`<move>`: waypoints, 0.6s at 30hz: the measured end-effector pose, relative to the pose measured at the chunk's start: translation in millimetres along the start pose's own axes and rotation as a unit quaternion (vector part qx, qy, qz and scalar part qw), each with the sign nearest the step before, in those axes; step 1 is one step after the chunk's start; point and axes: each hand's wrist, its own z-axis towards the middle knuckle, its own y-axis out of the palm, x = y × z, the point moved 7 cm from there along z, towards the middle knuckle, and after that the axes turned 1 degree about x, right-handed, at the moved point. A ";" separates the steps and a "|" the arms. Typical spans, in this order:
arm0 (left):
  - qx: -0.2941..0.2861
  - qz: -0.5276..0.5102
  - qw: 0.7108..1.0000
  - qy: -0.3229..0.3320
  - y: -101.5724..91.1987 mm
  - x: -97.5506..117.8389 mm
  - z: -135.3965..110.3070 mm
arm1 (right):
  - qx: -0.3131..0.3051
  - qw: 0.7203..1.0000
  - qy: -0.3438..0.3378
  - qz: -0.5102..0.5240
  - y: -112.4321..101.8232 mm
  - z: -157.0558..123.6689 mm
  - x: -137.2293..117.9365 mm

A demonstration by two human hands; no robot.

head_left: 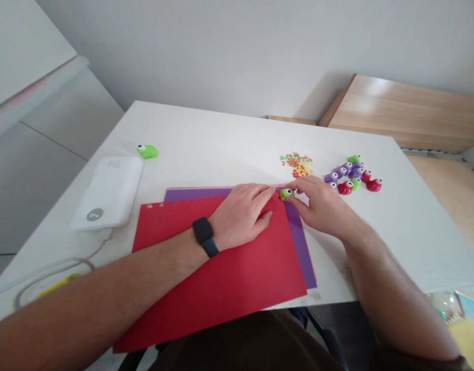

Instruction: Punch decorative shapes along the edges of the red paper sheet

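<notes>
Paper (237,281), bright red, is touched by extended left fingers (264,198); a rounded green plastic punch (285,195) is pinched between right fingers (302,185).

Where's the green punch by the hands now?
In the head view, just right of centre: the green punch is at the far right corner of the red sheet, between the left hand and right hand.
</notes>
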 end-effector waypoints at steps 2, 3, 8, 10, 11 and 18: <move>0.001 0.000 1.000 -0.001 0.2 -0.3 -0.3 | 0.002 1.000 0.004 0.001 -0.2 -0.3 1.0; 0.001 -0.001 1.000 -0.001 0.3 -0.5 -0.4 | 0.001 1.000 0.005 0.002 0.1 -0.3 1.2; 0.002 -0.005 1.000 0.000 0.5 -0.9 -0.5 | -0.005 1.000 0.008 0.008 0.9 -1.0 1.8; 0.005 -0.006 1.000 0.002 0.1 -0.9 -0.7 | -0.001 1.000 0.008 0.010 -0.6 -1.5 1.9; 0.006 -0.007 1.000 0.002 0.0 -0.9 -0.8 | 0.001 1.000 0.006 0.010 -1.5 -1.8 1.5; 0.010 -0.012 1.000 0.000 -0.6 -1.6 -1.0 | -0.031 0.999 0.010 0.016 -5.1 -2.7 -3.9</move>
